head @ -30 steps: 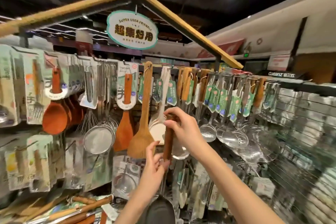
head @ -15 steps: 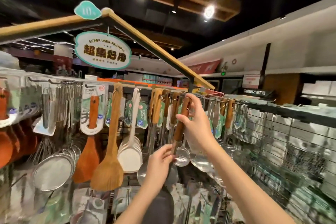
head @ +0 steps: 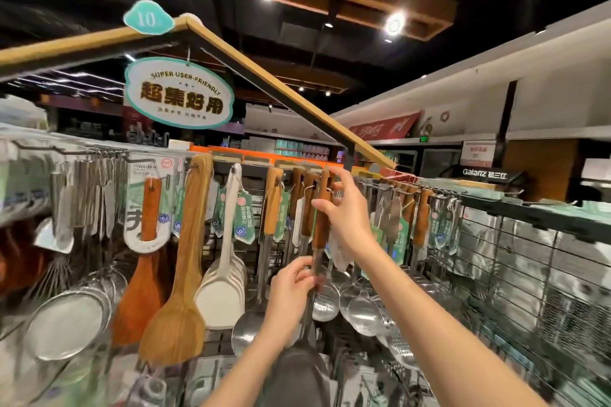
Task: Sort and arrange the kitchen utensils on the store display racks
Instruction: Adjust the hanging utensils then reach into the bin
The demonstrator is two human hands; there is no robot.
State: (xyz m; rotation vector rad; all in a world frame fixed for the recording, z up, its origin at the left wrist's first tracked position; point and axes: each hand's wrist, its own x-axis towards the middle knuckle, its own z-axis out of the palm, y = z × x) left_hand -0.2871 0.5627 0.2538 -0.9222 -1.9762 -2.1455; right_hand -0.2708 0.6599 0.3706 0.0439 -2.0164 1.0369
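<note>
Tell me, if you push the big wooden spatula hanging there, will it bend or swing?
The wooden spatula would probably swing, since it hangs from its handle top on the rack. It looks thick and solid, so likely stiff. Its broad blade sits low, so it should settle back down.

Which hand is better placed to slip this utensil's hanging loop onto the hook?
The right hand, probably. It holds the top of the wooden handle up at the rack's hooks, next to the other hanging handles. The left hand has its grip lower, on the metal shaft, only steadying it.
</note>
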